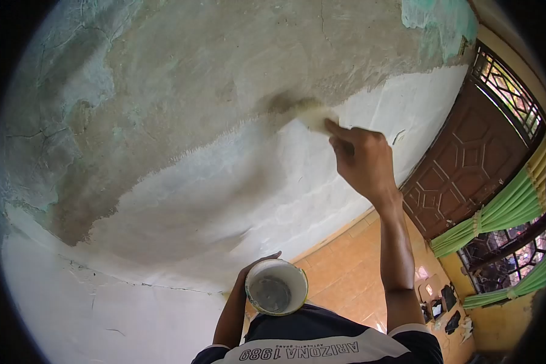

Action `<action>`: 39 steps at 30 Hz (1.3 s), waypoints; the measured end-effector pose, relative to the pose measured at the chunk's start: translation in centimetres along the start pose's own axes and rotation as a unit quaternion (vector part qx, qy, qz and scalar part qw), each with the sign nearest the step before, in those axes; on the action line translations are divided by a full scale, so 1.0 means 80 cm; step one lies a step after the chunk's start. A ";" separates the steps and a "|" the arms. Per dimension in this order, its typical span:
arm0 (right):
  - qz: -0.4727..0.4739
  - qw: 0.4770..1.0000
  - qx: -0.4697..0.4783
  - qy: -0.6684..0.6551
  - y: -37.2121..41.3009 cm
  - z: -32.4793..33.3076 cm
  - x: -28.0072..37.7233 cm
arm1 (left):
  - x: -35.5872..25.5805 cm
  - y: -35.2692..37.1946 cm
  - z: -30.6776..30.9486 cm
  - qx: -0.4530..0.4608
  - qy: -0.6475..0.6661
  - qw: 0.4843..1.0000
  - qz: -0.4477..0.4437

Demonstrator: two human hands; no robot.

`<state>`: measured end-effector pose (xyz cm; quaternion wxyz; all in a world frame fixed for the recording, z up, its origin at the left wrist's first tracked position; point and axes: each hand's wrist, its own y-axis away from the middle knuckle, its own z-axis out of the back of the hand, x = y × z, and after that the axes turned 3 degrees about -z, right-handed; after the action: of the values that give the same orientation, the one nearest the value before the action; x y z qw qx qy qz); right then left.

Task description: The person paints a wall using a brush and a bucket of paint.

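My right hand (363,159) is raised against the wall (182,121) and grips a brush (312,113). The brush's pale bristles press on the edge where grey bare plaster meets the white-coated area; it is blurred. My left hand (253,267) holds a small white container (276,287) from behind, close to my chest. The container's inside looks grey and nearly bare. Only the fingertips of this hand show above the rim.
A brown panelled door (467,164) stands to the right, with a barred window (506,91) above it and green curtains (503,212) beside it. Orange floor tiles (346,273) run along the wall base. Small dark items (446,303) lie on the floor.
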<state>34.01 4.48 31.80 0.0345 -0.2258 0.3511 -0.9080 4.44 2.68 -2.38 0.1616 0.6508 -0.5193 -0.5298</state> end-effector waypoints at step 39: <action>0.029 0.996 -0.054 -0.059 0.033 -0.100 -0.064 | 0.025 -0.014 -0.005 -0.049 0.014 0.998 0.040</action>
<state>34.83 8.63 22.88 0.0695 -0.2706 0.4035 -0.8713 5.15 1.28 -4.13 0.2217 0.6281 -0.5162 -0.5384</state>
